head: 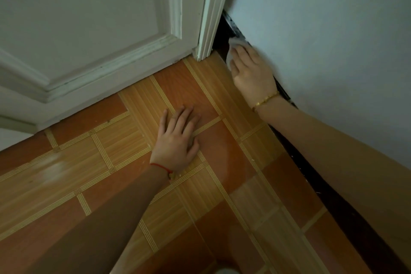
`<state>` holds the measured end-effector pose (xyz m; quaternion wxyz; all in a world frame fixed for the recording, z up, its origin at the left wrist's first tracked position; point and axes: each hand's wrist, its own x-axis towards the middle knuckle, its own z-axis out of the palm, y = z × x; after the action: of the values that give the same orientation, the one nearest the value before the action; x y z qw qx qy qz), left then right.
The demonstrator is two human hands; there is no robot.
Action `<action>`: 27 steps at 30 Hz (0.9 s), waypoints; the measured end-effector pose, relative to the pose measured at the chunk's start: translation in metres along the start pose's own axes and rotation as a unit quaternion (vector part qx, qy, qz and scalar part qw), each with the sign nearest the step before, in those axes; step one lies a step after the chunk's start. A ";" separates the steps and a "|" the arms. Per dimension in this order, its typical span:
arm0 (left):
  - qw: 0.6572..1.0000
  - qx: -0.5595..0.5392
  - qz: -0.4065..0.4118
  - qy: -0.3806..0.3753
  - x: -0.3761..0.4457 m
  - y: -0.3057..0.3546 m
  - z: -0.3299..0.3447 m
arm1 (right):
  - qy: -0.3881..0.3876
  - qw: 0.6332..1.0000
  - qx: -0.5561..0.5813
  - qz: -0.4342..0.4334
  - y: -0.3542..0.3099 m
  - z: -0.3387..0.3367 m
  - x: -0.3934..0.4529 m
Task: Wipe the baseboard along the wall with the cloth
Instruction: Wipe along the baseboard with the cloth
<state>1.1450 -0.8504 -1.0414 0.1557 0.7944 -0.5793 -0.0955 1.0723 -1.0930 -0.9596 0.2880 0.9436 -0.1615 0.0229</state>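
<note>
- Two hands are showing, well apart from each other, one on the floor and one at the wall.
- The floor (73,176) of orange and tan tiles is stretching wide and bare to the left of the left hand, up to the bottom edge of the white door (89,29) beyond its fingertips.
- The left hand (176,140) is lying flat on the tiles, fingers straight and slightly spread, holding nothing; a red string (161,167) is circling its wrist.
- The door frame (209,20) is standing between the two hands and farther off, its foot meeting the floor just left of the right hand's fingertips.
- The right hand (251,71) is pressing the white cloth (235,43) against the dark baseboard (224,35), fingers bent over the cloth, close to the corner where baseboard meets frame; a gold bracelet (265,100) is sitting on its wrist.
- The baseboard is running back under the right forearm along the foot of the pale wall (333,29), which is rising just right of that hand.
</note>
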 end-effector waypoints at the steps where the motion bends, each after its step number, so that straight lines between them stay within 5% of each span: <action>1: 1.000 0.001 0.001 0.012 0.000 -0.001 0.001 | 0.002 0.999 0.017 -0.038 0.001 0.001 -0.012; 13: 0.999 0.042 -0.008 0.011 -0.010 0.015 0.006 | -0.142 0.989 -0.008 -0.037 -0.001 -0.035 -0.216; 27: 0.999 0.033 0.028 0.003 -0.034 0.043 0.020 | -0.054 0.998 -0.015 -0.009 0.002 -0.021 -0.112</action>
<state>1.0899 -0.8332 -1.0454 0.1338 0.7826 -0.6040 -0.0695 0.9664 -1.0507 -0.9564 0.2934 0.9403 -0.1689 -0.0336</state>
